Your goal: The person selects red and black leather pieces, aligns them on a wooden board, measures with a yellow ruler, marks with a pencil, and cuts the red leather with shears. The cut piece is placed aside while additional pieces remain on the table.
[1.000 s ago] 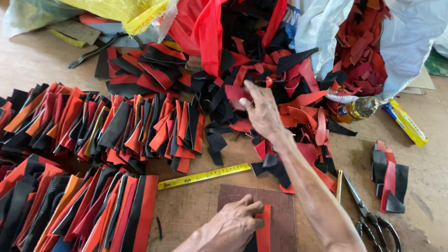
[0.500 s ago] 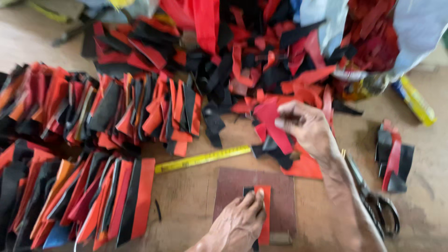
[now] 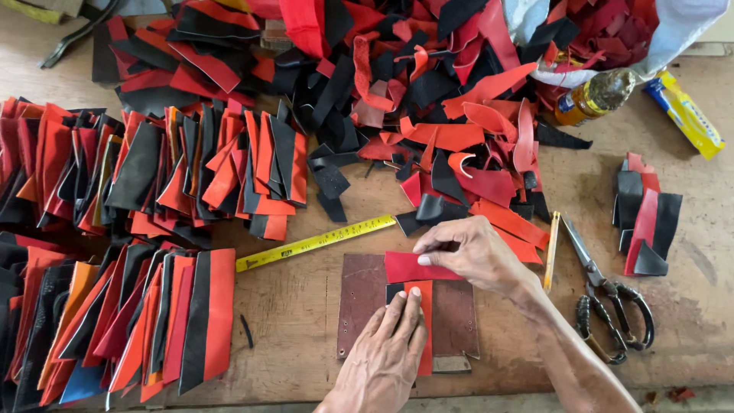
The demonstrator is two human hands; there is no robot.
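In the head view, the left hand (image 3: pixel 384 358) lies flat with fingers stretched out, pressing an orange-red and black strip (image 3: pixel 420 321) onto the brown board (image 3: pixel 457 315), which sits on the wooden table (image 3: pixel 298 321) at 6 o'clock in the frame. The right hand (image 3: pixel 474 252) pinches one end of a red strip (image 3: pixel 409 267) between thumb and fingertips, laying it crosswise over the top of the pressed strip, at 12 o'clock from the left hand. To do this well, the red piece wants its edge square to the strip below, and the left fingers should hold that strip flat. A yellow tape measure (image 3: pixel 315 242) lies at 10 o'clock from the board, scissors (image 3: pixel 608 294) at 3 o'clock, sorted stacks of strips (image 3: pixel 168 321) at 9 o'clock, a loose scrap pile (image 3: pixel 428 99) at 12 o'clock
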